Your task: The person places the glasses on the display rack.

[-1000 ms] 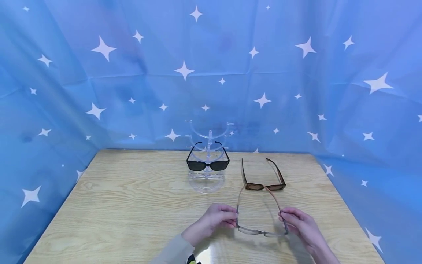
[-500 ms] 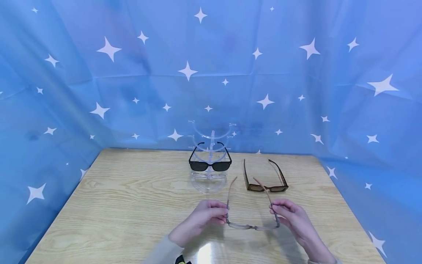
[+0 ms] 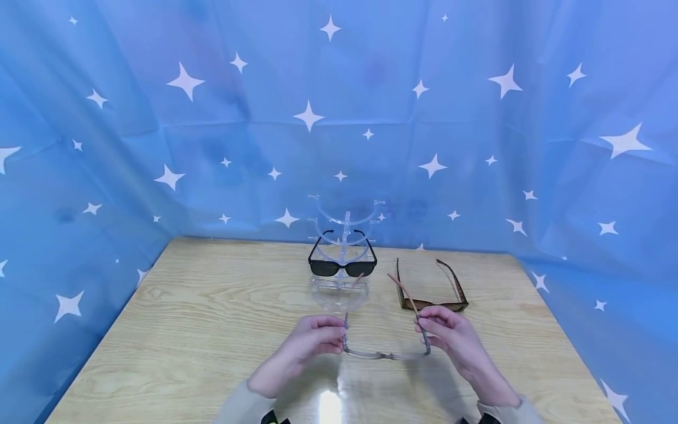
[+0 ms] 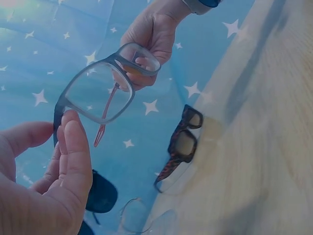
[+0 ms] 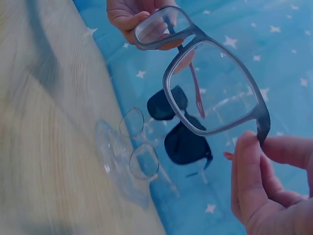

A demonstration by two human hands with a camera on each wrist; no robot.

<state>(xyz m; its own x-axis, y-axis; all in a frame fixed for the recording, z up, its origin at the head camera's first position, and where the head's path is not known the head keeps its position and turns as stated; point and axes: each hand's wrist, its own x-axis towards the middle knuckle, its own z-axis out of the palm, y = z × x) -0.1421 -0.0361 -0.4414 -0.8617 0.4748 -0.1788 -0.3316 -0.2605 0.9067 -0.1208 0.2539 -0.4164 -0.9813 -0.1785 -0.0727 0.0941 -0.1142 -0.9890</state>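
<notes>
Both hands hold one pair of eyeglasses with a grey frame, clear lenses and reddish-brown temple tips, the lenses facing the wearer of the camera. My left hand pinches the left temple near its hinge, between thumb and fingers. On the other side my right hand pinches the right temple the same way. In the right wrist view the grey front of the eyeglasses shows large, thumb and fingertips close behind the hinge. The temple tips reach forward, overlapping the display stand and the tortoiseshell sunglasses in the head view.
A clear multi-tier display stand stands near the table's back edge, bearing black sunglasses and thin-rimmed glasses below them. Tortoiseshell sunglasses lie on the wooden table, right of the stand. A starry blue cloth hangs behind.
Both hands have carried the grey eyeglasses leftward and slightly forward, from in front of the tortoiseshell sunglasses toward the display stand. Both grips stay on the temples. The head view has shifted slightly.
</notes>
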